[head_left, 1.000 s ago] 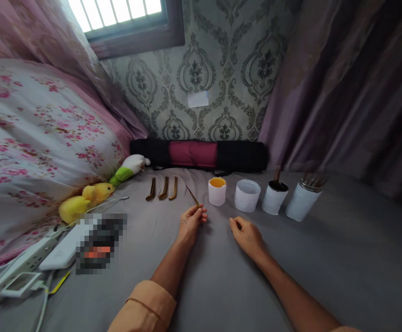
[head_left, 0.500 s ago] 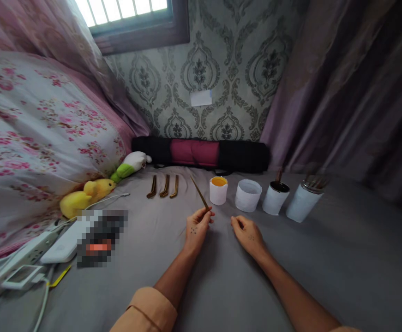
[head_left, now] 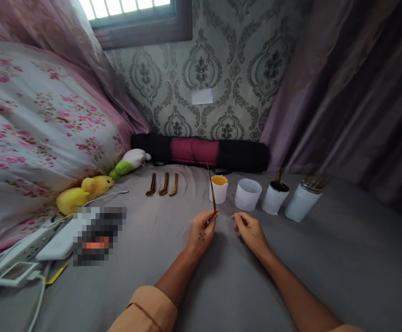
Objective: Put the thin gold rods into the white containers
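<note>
My left hand point(head_left: 202, 228) is closed in a pinch round the lower end of a thin, tapering brown stick point(head_left: 212, 186). The stick stands almost upright and partly crosses the view of a white-wrapped cup with a yellow inside point(head_left: 218, 193). To the right, my right hand point(head_left: 249, 229) rests low over the sheet with its fingers curled together, and nothing shows in it. Beyond that hand stand a white tub point(head_left: 248, 198), a white-wrapped cup with a dark inside point(head_left: 274, 200), and a white-wrapped jar point(head_left: 301, 205) holding several thin sticks.
Three bent golden-brown pieces point(head_left: 164, 185) lie in a row at left centre. A black and maroon roll point(head_left: 195, 151) lies along the wall. Plush toys point(head_left: 72, 200), a power strip point(head_left: 17, 251), cables and a blurred-out item point(head_left: 100, 237) are at left on the grey sheet point(head_left: 145, 244).
My left hand has shifted slightly right and turned, swinging the stick from a leftward lean to nearly upright before the yellow cup. My right hand has barely moved.
</note>
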Tool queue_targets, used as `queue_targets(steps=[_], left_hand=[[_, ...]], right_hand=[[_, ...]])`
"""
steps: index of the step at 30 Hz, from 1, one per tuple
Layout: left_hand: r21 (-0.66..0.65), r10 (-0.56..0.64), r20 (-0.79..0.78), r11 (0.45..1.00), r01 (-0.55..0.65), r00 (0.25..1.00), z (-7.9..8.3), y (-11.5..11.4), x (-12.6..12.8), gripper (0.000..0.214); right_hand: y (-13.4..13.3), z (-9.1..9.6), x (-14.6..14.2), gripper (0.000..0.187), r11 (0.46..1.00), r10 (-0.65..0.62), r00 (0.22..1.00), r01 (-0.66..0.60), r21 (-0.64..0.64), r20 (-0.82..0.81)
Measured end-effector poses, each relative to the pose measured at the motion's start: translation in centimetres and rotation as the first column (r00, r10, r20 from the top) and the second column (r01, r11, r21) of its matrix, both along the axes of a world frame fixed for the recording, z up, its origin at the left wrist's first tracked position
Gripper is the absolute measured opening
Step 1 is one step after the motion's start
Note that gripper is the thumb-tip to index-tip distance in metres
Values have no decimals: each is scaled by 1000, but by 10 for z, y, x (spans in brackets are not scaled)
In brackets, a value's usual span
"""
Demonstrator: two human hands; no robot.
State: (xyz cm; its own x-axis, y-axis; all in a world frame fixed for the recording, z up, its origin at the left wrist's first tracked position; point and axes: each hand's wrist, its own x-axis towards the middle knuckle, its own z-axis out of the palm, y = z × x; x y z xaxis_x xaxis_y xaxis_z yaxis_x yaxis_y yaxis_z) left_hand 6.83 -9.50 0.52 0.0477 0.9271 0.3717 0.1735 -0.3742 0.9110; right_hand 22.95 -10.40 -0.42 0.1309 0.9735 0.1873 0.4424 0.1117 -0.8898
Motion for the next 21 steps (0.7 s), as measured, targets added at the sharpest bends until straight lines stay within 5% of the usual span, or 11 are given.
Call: queue_targets(steps=[11,21], left_hand=[[306,70,-425,950,70,903,-5,-2,-3,28],[355,127,-688,918,179,714,2,-6,-6,32]], right_hand=[[-5,11,-6,33,997,59,975,-46,66,-212],[-9,19,-11,26,991,114,942,-87,98,-316]])
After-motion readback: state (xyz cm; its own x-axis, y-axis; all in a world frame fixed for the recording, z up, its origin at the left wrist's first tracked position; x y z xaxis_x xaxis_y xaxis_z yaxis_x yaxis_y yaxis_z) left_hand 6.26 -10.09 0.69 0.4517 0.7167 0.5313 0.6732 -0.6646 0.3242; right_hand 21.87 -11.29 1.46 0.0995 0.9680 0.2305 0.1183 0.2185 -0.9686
